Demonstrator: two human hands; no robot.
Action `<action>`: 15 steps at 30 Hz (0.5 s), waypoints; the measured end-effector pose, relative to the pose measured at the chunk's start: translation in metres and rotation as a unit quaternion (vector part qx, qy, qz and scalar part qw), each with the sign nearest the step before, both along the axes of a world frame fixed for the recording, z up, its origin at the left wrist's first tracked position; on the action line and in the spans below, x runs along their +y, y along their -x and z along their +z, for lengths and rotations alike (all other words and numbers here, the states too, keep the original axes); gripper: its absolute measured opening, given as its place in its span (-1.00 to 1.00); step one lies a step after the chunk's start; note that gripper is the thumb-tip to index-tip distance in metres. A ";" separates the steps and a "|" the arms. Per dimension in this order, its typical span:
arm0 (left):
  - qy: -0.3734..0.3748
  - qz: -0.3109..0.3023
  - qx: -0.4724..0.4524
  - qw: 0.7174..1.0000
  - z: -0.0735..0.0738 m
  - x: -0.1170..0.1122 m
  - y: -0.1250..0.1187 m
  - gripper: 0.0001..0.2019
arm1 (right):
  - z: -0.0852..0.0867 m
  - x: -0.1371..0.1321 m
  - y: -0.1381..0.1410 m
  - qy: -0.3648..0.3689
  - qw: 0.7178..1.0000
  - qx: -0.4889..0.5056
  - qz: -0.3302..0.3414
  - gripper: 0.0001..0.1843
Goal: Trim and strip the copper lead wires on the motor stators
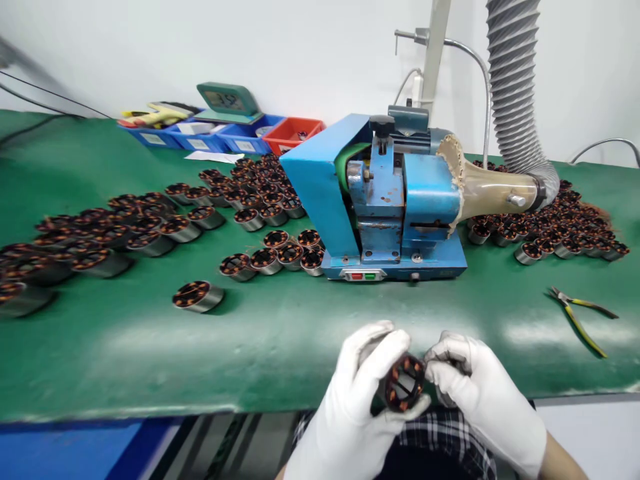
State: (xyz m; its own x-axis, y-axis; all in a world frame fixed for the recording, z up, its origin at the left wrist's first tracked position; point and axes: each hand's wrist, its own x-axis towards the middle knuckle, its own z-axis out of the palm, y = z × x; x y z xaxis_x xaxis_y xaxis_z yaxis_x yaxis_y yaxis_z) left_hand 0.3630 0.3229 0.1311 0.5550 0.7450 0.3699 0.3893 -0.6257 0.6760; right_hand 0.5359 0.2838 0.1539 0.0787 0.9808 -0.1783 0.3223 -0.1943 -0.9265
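My white-gloved left hand (363,387) grips a motor stator (389,393), a short metal ring with copper windings inside, its open end turned toward the right. Close against the stator's right side is my gloved right hand (463,373), its thumb and fingers pinched together at the rim. What those fingers pinch is too small to make out. Both hands are over the front edge of the green bench (280,360). Behind them stands a blue belt machine (380,207) with a red and a green button on its base.
Many stators stand left of the machine, one single stator (199,297) nearer the front. Another stator cluster (550,227) lies right, under a grey extraction hose (515,87). Yellow-handled pliers (583,320) lie at the right. Blue bins (200,141) and a red bin (293,135) line the back.
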 end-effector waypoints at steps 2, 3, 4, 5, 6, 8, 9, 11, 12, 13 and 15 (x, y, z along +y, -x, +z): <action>0.010 0.000 0.008 1.000 -0.003 0.001 -0.001 -0.47 | 0.003 0.001 0.000 0.041 0.998 0.042 0.021 -0.82; 0.030 -0.016 -0.004 0.999 -0.003 0.002 -0.002 -0.47 | 0.003 0.001 0.000 0.043 0.998 0.041 0.017 -0.82; 0.061 -0.030 -0.022 0.997 -0.003 0.002 -0.004 -0.49 | 0.002 0.001 0.000 0.032 0.999 0.025 0.008 -0.82; 0.096 -0.040 -0.044 0.994 -0.002 0.002 -0.005 -0.51 | 0.001 0.000 0.001 0.013 1.000 -0.003 -0.006 -0.82; 0.123 -0.045 -0.064 0.989 -0.001 0.002 -0.006 -0.53 | 0.000 -0.001 0.002 -0.009 0.999 -0.035 -0.019 -0.82; 0.134 -0.045 -0.088 0.986 0.000 0.002 -0.006 -0.60 | -0.002 -0.001 0.003 -0.037 0.997 -0.069 -0.027 -0.82; 0.112 -0.040 -0.093 0.989 0.000 0.002 -0.005 -0.61 | -0.002 -0.001 0.004 -0.033 0.997 -0.065 -0.025 -0.82; 0.038 -0.017 -0.082 0.996 -0.001 0.002 -0.002 -0.57 | -0.002 0.000 0.003 0.000 1.000 -0.021 -0.015 -0.82; 0.011 -0.005 -0.069 0.998 -0.002 0.002 -0.001 -0.54 | -0.003 0.000 0.003 0.023 1.000 0.010 -0.009 -0.82; 0.008 -0.009 -0.056 0.998 -0.003 0.003 0.000 -0.52 | -0.003 0.001 0.002 0.043 0.998 0.036 -0.004 -0.82; 0.068 -0.053 -0.040 0.996 -0.003 0.005 0.001 -0.52 | -0.006 0.001 0.001 0.052 0.998 0.041 0.001 -0.81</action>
State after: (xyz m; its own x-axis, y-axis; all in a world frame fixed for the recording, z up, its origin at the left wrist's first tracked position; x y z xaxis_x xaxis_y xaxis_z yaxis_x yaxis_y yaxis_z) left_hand 0.3619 0.3283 0.1277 0.6061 0.7300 0.3160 0.2681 -0.5615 0.7829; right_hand 0.5351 0.2848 0.1474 0.0580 0.9568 -0.2850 0.2461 -0.2904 -0.9247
